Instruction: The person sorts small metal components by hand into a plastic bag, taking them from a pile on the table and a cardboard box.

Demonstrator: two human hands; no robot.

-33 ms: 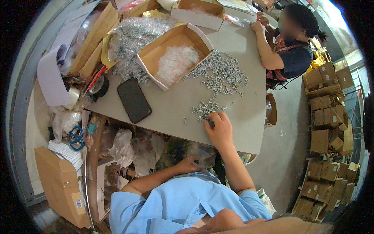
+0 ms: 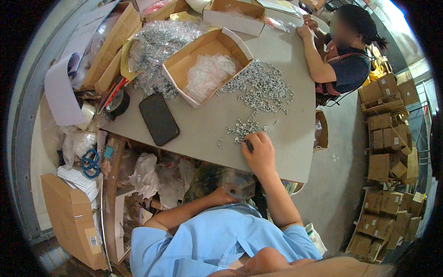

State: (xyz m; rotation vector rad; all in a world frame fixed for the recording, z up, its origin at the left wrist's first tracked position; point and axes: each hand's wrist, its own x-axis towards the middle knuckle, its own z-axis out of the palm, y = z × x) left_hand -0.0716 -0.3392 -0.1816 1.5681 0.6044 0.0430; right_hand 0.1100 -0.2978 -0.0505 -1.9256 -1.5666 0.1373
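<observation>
Silver screws (image 2: 243, 128) lay under the right hand (image 2: 259, 152), its grip unreadable; left hand (image 2: 220, 197) held a clear bag (image 2: 239, 184) below the bench (image 2: 207, 134) edge.

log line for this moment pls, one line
right hand: fingers on small pile of screws on grey table | left hand: below table edge, holds clear bag
</observation>
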